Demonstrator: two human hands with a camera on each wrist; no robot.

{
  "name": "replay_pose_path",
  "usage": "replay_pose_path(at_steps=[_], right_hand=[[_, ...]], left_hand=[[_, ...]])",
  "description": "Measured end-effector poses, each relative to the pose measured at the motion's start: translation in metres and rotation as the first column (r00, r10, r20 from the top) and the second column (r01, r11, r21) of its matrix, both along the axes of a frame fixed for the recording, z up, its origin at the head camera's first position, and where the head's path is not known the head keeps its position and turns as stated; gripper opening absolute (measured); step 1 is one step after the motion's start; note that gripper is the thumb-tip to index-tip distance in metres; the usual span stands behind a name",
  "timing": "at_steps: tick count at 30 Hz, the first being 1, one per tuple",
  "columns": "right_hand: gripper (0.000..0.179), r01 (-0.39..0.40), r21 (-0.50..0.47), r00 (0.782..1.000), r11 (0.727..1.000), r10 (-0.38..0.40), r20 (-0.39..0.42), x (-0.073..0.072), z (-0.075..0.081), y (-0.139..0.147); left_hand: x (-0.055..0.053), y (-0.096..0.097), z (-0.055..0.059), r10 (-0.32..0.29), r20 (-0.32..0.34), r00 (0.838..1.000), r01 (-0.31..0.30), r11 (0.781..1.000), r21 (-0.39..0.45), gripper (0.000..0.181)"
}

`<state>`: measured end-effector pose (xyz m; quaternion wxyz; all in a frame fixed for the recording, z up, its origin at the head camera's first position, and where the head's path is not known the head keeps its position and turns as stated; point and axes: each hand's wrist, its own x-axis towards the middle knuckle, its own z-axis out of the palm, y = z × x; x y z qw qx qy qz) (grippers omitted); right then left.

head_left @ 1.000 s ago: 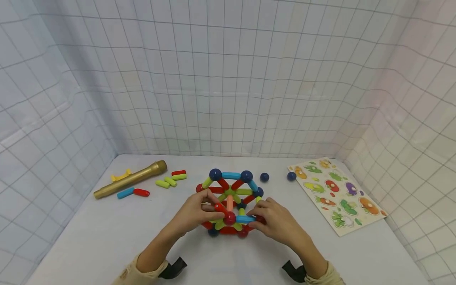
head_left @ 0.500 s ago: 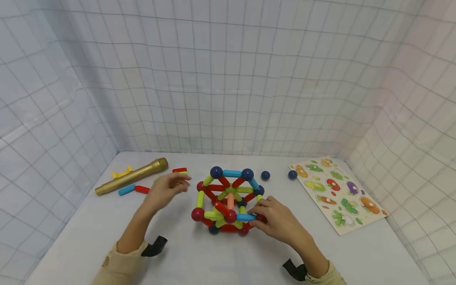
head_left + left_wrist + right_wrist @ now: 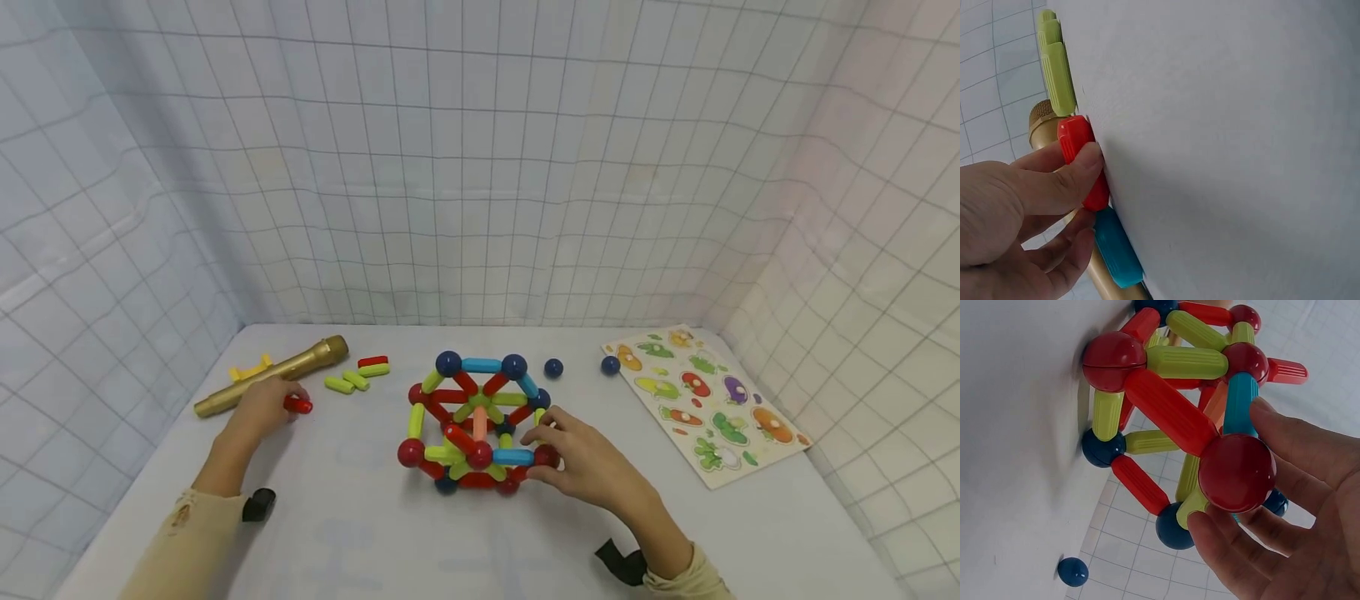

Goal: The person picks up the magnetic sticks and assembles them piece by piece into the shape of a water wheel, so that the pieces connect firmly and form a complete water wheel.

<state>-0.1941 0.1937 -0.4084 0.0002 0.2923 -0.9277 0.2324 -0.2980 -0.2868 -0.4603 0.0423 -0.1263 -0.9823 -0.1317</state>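
At the left of the table my left hand [image 3: 262, 406] pinches a red magnetic rod [image 3: 1085, 134] between thumb and fingers. A blue rod [image 3: 1116, 244] lies end to end with it, near the curled lower fingers. My right hand [image 3: 585, 462] holds the front right corner of a ball-and-rod magnetic structure [image 3: 482, 365]. In the right wrist view the thumb lies on a blue rod [image 3: 1241, 403] and the fingers are around a large red ball [image 3: 1238, 472]. One red rod [image 3: 459, 438] juts up free-ended from the front middle ball.
A gold microphone [image 3: 300, 364] lies behind the left hand, with a yellow piece [image 3: 251, 368] beyond it. Several loose green rods [image 3: 340, 384] and a red rod [image 3: 372, 361] lie nearby. Two dark blue balls [image 3: 553, 368] sit behind the structure, left of a vegetable picture board [image 3: 712, 400].
My left hand has let go of the structure's red rod and moved left, down to the loose red rod on the table. The right hand stays at the structure's corner.
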Motion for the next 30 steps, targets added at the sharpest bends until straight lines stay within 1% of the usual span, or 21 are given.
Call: replay_pose_path(at_steps=[4, 7, 8, 10, 13, 15, 18, 20, 21, 23, 25, 27, 29, 30], right_hand=[[0.028, -0.001, 0.001, 1.000, 1.000, 0.001, 0.000, -0.001, 0.000, 0.001], [0.026, 0.002, 0.004, 1.000, 1.000, -0.002, 0.010, -0.001, -0.001, 0.001], [0.026, 0.000, 0.001, 1.000, 1.000, 0.000, 0.014, -0.001, -0.001, 0.001], [0.025, -0.003, -0.003, 1.000, 1.000, 0.003, 0.023, -0.001, -0.001, 0.001], [0.025, -0.013, -0.010, 1.000, 1.000, 0.013, 0.027, -0.001, -0.001, 0.000], [0.025, -0.017, -0.011, 1.000, 1.000, 0.018, 0.021, -0.001, -0.001, -0.001], [0.024, -0.018, -0.009, 1.000, 1.000, 0.018, 0.010, -0.001, -0.001, -0.002], [0.024, -0.013, -0.008, 1.000, 1.000, 0.013, 0.007, 0.000, -0.001, -0.002], [0.024, -0.013, -0.007, 1.000, 1.000, 0.013, 0.012, 0.000, -0.001, -0.002], [0.025, -0.013, -0.007, 1.000, 1.000, 0.013, 0.018, 0.000, -0.001, -0.001], [0.024, -0.018, -0.012, 1.000, 1.000, 0.019, 0.024, 0.000, -0.001, -0.001], [0.024, -0.024, -0.016, 0.999, 1.000, 0.024, 0.025, 0.000, -0.001, 0.000], [0.024, -0.027, -0.020, 0.999, 0.999, 0.027, 0.022, 0.000, -0.001, 0.000], [0.023, -0.028, -0.021, 0.999, 0.999, 0.029, 0.021, 0.000, -0.001, 0.000]], left_hand=[[0.000, 0.005, -0.001, 0.031, 0.024, 0.999, -0.032, 0.999, 0.042, 0.020], [0.005, 0.013, 0.003, 0.073, 0.037, 0.997, -0.076, 0.992, 0.105, 0.025], [0.010, 0.018, 0.006, 0.082, 0.027, 0.996, -0.085, 0.988, 0.130, 0.026], [0.021, 0.032, 0.015, 0.089, 0.002, 0.996, -0.088, 0.977, 0.194, 0.024], [0.044, 0.063, 0.035, 0.076, -0.065, 0.995, -0.055, 0.958, 0.280, 0.023], [0.059, 0.087, 0.052, 0.041, -0.121, 0.992, 0.000, 0.945, 0.326, 0.024], [0.079, 0.123, 0.075, -0.035, -0.196, 0.980, 0.106, 0.925, 0.365, 0.026], [0.089, 0.146, 0.088, -0.099, -0.226, 0.969, 0.180, 0.909, 0.375, 0.029], [0.094, 0.156, 0.093, -0.124, -0.227, 0.966, 0.205, 0.903, 0.379, 0.031], [0.100, 0.178, 0.102, -0.165, -0.221, 0.961, 0.240, 0.896, 0.374, 0.032], [0.103, 0.199, 0.106, -0.212, -0.193, 0.958, 0.272, 0.883, 0.382, 0.032], [0.104, 0.219, 0.106, -0.252, -0.152, 0.956, 0.291, 0.881, 0.373, 0.031], [0.103, 0.235, 0.104, -0.288, -0.096, 0.953, 0.303, 0.878, 0.371, 0.029], [0.102, 0.242, 0.103, -0.297, -0.072, 0.952, 0.303, 0.881, 0.364, 0.029]])
